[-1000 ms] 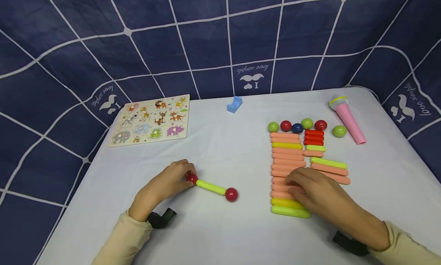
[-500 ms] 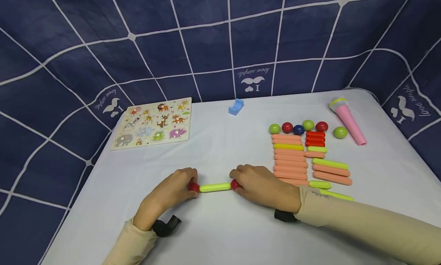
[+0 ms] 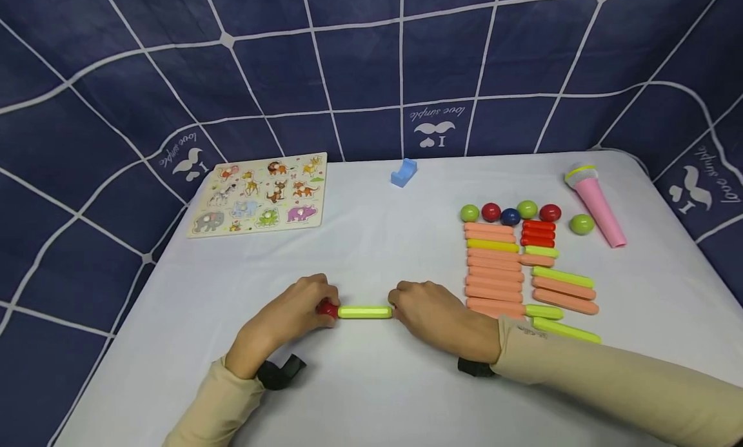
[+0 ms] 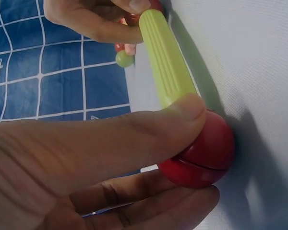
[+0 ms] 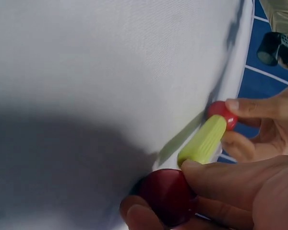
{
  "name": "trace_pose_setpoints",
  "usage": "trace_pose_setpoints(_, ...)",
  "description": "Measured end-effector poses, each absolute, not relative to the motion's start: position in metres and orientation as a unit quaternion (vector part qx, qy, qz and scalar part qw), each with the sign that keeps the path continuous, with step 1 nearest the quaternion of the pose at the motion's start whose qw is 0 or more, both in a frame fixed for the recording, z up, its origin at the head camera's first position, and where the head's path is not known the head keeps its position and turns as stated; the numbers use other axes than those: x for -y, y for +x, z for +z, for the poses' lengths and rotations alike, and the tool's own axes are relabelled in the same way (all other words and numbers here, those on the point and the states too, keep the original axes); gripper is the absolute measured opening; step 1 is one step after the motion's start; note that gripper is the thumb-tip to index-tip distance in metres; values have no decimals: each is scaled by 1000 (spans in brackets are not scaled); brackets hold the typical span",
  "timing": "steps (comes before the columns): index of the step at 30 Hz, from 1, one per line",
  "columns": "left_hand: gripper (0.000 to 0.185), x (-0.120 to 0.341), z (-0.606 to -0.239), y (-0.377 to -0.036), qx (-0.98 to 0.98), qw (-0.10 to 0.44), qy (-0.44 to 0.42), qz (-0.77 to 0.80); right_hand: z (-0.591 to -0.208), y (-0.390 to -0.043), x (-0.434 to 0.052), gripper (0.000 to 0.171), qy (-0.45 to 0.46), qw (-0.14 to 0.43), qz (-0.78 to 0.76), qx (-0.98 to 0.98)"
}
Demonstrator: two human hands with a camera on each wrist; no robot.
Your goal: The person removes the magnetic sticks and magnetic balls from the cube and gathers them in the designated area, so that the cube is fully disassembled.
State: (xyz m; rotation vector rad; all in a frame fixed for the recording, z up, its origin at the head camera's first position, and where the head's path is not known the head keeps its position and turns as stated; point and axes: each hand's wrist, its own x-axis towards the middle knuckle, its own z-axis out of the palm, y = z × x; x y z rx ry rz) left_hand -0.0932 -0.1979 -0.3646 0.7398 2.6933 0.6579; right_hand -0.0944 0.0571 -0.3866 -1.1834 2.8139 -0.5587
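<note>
Your left hand (image 3: 290, 318) pinches one red ball (image 3: 327, 309), your right hand (image 3: 432, 315) pinches the other red ball (image 5: 167, 195), hidden from the head camera; stacked sticks (image 3: 493, 269) lie just right.

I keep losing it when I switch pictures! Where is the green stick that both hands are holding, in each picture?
Head view: the green stick lies flat on the white table, low middle, between the left hand and the right hand.
Left wrist view: the green stick runs from the top down the middle.
Right wrist view: the green stick sits right of middle, slanted.
Shared landmark: the red ball that the left hand pinches.
</note>
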Motion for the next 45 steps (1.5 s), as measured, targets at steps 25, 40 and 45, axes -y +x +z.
trace_pose_setpoints(25, 20, 194, -366, -91, -933, 126, 235, 241, -361, -106, -238, 41, -166, -23, -217, -962)
trace_pose_setpoints(40, 21, 194, -368, -91, -932, 130, 236, 243, -385, -129, -298, 42, -65, 34, -209, -975)
trace_pose_setpoints(45, 21, 195, -367, -91, -932, 135, 233, 245, -379, -124, -281, 48, -75, -2, -201, -977)
